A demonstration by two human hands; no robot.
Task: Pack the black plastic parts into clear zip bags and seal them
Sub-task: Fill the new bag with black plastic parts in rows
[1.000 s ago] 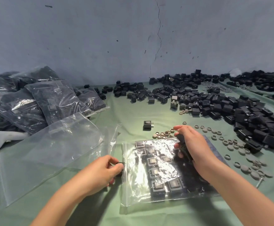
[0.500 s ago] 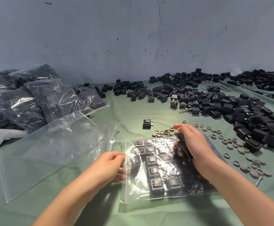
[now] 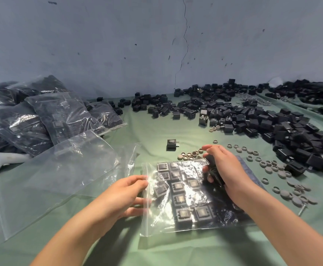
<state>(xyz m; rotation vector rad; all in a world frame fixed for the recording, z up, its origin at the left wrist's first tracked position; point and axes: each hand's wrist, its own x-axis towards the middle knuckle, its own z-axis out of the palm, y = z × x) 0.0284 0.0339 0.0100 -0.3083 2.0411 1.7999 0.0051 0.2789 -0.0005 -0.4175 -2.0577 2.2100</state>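
Note:
A clear zip bag [image 3: 144, 223] lies flat on the green cloth in front of me, its mouth to the left, with rows of black plastic parts [image 3: 179, 198] inside. My left hand [image 3: 122, 194] is at the bag's mouth, fingers fairly straight and touching the edge. My right hand [image 3: 229, 169] rests over the bag's far right part, fingers curled round a small stack of black parts [image 3: 215, 176]. I cannot tell whether it grips them through the film. One loose black part [image 3: 171, 144] stands just beyond the bag.
A large heap of loose black parts [image 3: 272, 123] spreads across the back and right. Grey rings and caps [image 3: 283, 177] lie scattered to the right. Empty clear bags [image 3: 60, 169] lie to the left, filled bags [image 3: 41, 120] stacked behind them. A white controller [image 3: 1, 160] sits at far left.
My left hand, which pinched something dark at the bag's mouth, has let go and now lies with straighter fingers on the bag's edge. The right hand has barely moved.

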